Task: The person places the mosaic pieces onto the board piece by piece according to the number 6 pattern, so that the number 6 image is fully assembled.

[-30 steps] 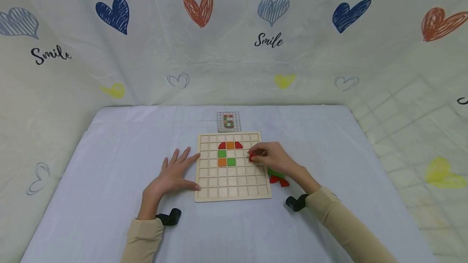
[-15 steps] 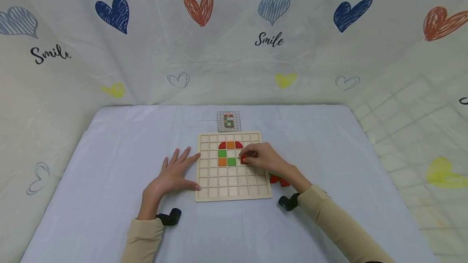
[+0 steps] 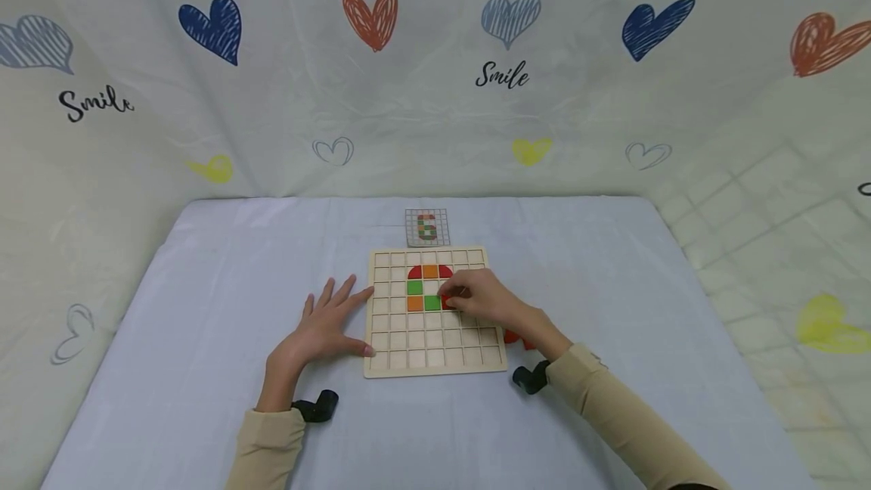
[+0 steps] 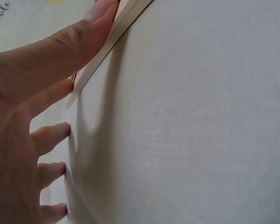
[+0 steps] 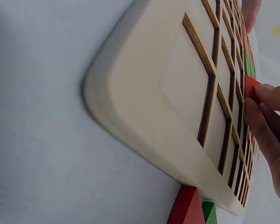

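A wooden grid board (image 3: 416,360) lies flat in the middle of the table. My right hand (image 3: 485,298) pinches a red tile (image 5: 251,88) between thumb and fingers, low over the cell right of a green tile (image 3: 432,302); its outline is partly hidden by the fingers. An orange tile (image 3: 415,303), another green tile (image 3: 414,287) and a top row of red, orange (image 3: 430,271) and red pieces sit in the cells. My left hand (image 3: 325,333) is spread at the board's left edge, thumb and index finger touching it, the other fingertips on the cloth.
Behind the board lies a small pattern card (image 3: 427,227) with a colored figure on a grid. Loose red pieces (image 5: 186,207) and a green piece (image 5: 209,212) lie against the board's right edge, partly under my right forearm. White cloth (image 3: 238,271) covers the table.
My right hand has carried the red tile leftward across the board to the cell beside the lower green tile. My left hand stays in place.
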`<state>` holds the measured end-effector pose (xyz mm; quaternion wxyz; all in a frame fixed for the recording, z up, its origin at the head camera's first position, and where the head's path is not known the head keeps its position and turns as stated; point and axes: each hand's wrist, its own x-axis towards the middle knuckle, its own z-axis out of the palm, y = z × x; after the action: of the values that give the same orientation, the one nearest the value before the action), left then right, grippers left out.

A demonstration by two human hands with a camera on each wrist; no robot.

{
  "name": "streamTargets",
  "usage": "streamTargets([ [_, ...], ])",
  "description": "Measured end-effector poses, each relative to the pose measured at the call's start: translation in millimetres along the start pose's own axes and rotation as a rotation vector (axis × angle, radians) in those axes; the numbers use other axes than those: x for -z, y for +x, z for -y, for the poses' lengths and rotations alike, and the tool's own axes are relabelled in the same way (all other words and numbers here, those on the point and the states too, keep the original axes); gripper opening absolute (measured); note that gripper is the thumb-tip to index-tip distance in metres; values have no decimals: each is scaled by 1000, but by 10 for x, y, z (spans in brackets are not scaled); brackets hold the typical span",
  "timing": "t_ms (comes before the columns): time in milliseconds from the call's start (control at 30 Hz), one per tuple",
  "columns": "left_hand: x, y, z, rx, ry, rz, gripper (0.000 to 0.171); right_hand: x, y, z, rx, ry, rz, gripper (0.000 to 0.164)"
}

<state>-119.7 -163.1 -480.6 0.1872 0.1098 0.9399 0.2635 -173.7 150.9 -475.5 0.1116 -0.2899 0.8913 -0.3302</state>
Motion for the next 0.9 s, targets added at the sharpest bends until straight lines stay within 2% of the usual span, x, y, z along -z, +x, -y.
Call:
streamTargets([
  [133,-1,4,-5,3,4,2,109,-19,4,-23,27,-25,-11,18],
  [633,3,-6,-18,15,8,8,108,4,-60,12,24,-36,-30,17],
  [900,9,-2,-13,-1,18,3,107,-9,-30,27,80,-95,-10,21],
])
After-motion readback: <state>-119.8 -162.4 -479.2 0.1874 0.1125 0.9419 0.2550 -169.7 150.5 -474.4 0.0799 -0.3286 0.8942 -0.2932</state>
